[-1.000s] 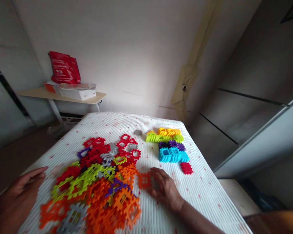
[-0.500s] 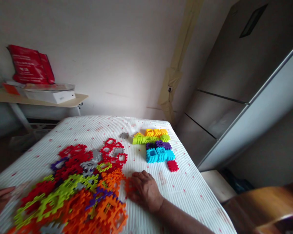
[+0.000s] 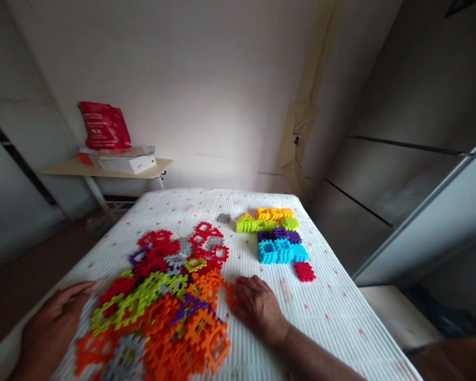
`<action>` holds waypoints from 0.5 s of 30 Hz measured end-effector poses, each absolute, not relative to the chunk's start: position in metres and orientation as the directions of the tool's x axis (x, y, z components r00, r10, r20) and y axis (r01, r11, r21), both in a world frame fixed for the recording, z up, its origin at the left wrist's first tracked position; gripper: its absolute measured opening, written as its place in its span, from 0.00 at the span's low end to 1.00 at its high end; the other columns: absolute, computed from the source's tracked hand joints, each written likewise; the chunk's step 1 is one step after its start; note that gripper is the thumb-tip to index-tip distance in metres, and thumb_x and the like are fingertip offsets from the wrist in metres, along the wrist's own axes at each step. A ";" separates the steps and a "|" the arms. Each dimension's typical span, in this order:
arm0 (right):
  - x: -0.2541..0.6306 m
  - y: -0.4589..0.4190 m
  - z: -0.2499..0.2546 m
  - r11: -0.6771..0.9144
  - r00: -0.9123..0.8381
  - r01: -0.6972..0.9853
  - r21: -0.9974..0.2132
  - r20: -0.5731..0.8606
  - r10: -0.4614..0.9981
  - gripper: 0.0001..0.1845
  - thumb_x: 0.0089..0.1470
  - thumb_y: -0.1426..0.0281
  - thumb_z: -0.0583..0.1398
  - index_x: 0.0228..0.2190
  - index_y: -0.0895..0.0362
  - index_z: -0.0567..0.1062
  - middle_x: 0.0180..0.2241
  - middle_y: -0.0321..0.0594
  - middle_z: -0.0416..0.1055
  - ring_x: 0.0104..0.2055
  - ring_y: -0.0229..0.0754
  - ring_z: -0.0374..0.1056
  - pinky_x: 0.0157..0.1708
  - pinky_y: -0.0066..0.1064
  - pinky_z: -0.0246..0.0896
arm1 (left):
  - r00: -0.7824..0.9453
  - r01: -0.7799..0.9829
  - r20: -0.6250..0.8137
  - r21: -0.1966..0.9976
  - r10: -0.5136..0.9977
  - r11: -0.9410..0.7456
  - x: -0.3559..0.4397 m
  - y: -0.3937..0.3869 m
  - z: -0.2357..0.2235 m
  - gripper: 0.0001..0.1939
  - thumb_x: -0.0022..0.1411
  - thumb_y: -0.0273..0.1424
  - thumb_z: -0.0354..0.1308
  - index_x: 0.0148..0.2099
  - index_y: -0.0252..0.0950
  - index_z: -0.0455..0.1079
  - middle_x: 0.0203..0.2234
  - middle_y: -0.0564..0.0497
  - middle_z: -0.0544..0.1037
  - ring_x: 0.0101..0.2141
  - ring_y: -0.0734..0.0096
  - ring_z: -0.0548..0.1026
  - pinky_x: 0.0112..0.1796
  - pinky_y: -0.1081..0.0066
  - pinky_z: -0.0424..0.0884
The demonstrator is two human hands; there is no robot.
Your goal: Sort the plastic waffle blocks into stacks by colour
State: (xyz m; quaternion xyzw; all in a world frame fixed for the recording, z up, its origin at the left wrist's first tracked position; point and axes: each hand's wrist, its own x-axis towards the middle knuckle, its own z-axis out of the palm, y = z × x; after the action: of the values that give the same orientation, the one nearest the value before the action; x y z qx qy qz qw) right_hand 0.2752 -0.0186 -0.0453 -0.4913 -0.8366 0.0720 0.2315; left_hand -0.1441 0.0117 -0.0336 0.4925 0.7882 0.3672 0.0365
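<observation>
A heap of flat interlocking waffle-grid plastic pieces (image 3: 158, 301) in orange, lime, red, grey and purple covers the near left of the white ribbed mat (image 3: 333, 312). My right hand (image 3: 257, 307) lies at the heap's right edge, its fingers curled over an orange piece (image 3: 231, 296) that they mostly hide. My left hand (image 3: 53, 328) rests flat with its fingers apart, beside lime and red pieces on the heap's left. Further back stand joined rows of yellow, lime, purple and cyan pieces (image 3: 272, 235). A single red piece (image 3: 304, 271) lies just beyond them, and a small grey piece (image 3: 223, 218) lies alone.
A wall-mounted shelf (image 3: 107, 168) at the back left holds a red bag (image 3: 104, 126) and a white box (image 3: 129, 164). A large grey metal cabinet (image 3: 396, 180) stands to the right. A brown wooden edge (image 3: 452, 360) shows at the lower right corner.
The view has swung back to the right after turning left. My left hand is further onto the mat, and my right hand now covers most of the orange piece.
</observation>
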 end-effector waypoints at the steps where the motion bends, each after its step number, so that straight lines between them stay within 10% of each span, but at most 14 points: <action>1: 0.275 -0.019 -0.046 0.512 -0.407 0.789 -0.340 0.334 0.850 0.14 0.55 0.68 0.58 0.44 0.55 0.72 0.50 0.41 0.69 0.48 0.46 0.64 0.51 0.40 0.59 | -0.522 0.728 0.269 0.635 0.810 0.258 -0.141 0.011 -0.030 0.17 0.53 0.44 0.47 0.35 0.42 0.71 0.31 0.51 0.79 0.31 0.61 0.76 0.33 0.65 0.72; 15: 0.277 -0.020 -0.035 0.442 -0.333 0.844 -0.304 0.350 0.876 0.11 0.56 0.74 0.55 0.40 0.55 0.73 0.45 0.43 0.70 0.45 0.47 0.64 0.46 0.39 0.61 | -0.565 0.547 0.169 0.810 0.808 0.213 -0.130 0.008 -0.024 0.20 0.46 0.44 0.50 0.38 0.40 0.70 0.37 0.48 0.77 0.39 0.57 0.74 0.47 0.59 0.67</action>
State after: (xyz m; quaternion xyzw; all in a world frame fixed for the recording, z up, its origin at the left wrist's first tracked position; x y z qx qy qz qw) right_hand 0.2771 -0.0203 -0.0351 -0.5272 -0.8156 0.0336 0.2361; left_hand -0.1296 0.0080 -0.0243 0.4428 0.7648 0.4442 0.1470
